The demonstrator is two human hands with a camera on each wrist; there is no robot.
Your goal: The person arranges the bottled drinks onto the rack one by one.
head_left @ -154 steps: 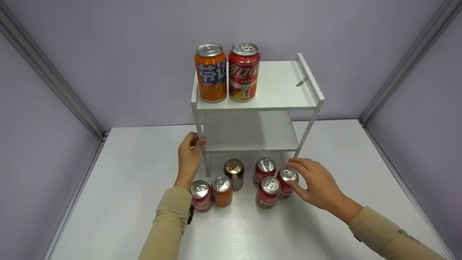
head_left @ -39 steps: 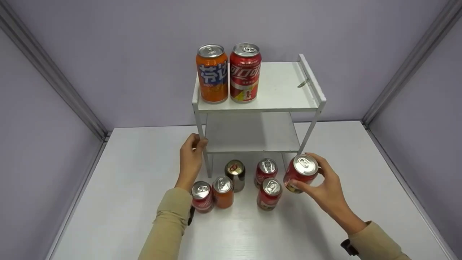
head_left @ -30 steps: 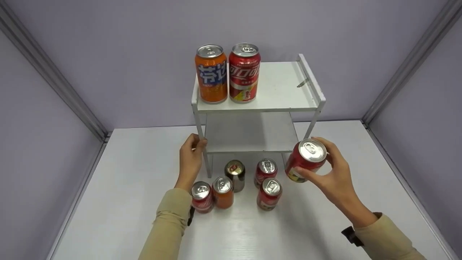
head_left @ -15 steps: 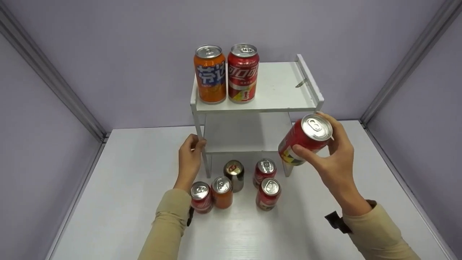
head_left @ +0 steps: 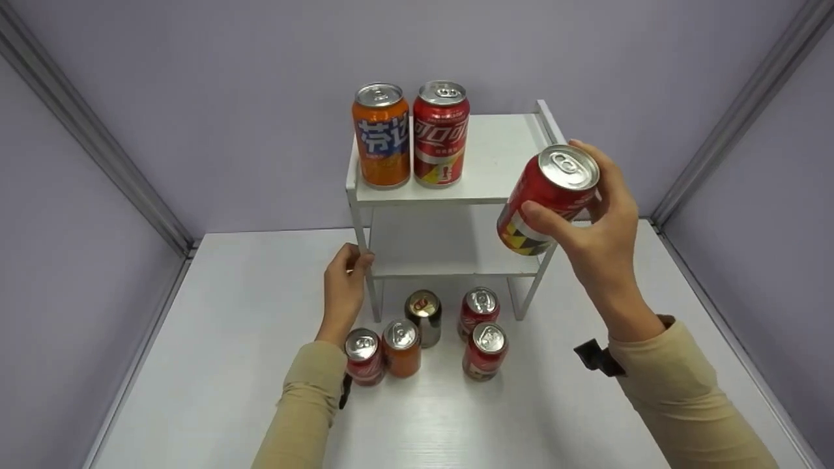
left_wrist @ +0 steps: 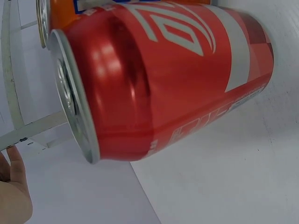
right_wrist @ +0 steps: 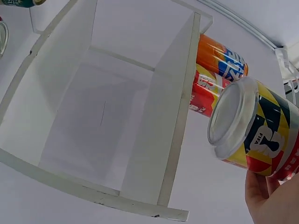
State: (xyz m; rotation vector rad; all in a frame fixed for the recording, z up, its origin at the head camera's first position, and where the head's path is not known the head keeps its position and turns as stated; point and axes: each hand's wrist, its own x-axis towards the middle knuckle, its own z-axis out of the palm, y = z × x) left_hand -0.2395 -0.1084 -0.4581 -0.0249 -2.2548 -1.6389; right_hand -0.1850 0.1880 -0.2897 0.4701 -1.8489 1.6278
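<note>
My right hand grips a red cola can, thumb on the near side. The can is tilted, held in the air before the right front corner of the white two-tier shelf. In the right wrist view the can shows its silvery base and a yellow, black and red pattern. My left hand holds the shelf's left front post; its fingertips are partly hidden behind the post. On the top tier an orange soda can and another red cola can stand upright side by side at the left.
Below the shelf and before it, several cans stand on the white table: a red can, an orange can, a black-and-silver can and two more red ones at the right. Grey walls enclose the table.
My right hand has taken the red can from the right-hand group on the table and raised it to about the top tier's height, tilting it. The left hand has stayed at the post.
</note>
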